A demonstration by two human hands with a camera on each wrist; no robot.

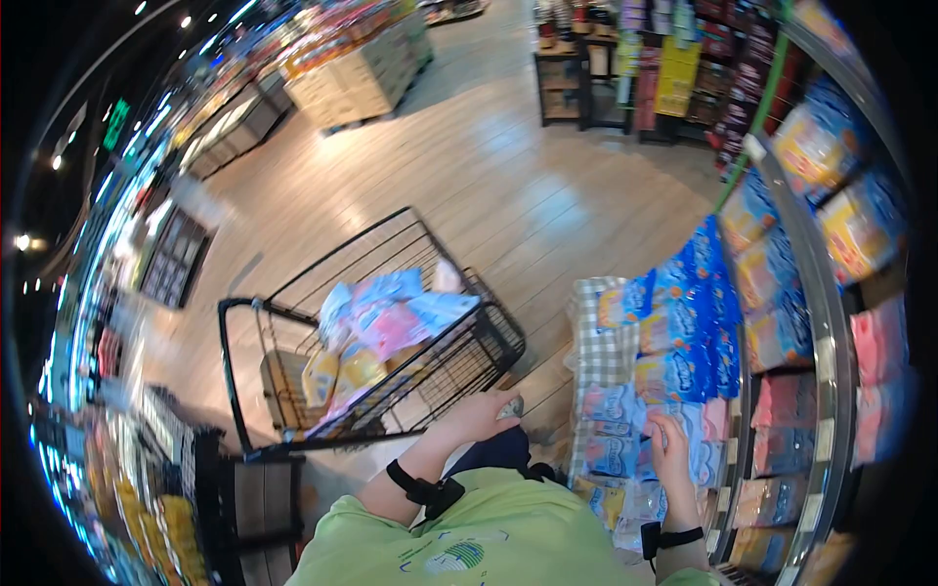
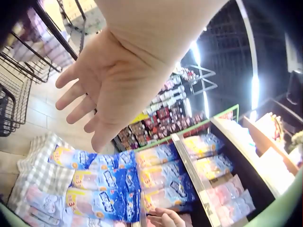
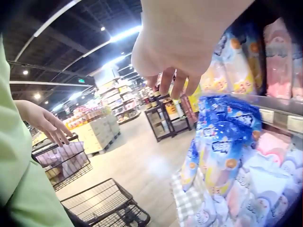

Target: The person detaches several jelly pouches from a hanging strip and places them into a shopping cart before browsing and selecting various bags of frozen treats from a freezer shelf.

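My left hand hangs beside the cart with its fingers spread and nothing in it. In the head view this left hand is near the cart's right side. My right hand hovers over pale bagged packs on the display, fingers loosely bent. Seen from the right wrist, the right hand has fingers hanging down and holds nothing. Blue and yellow bagged packs stand stacked just ahead of it. The black wire cart holds several pink, blue and yellow packs.
Checked cloth covers the display's side. A shelf with more bagged packs rises on the right. Wooden floor runs ahead toward a pallet of boxes and a dark product rack. Black crates stand at the lower left.
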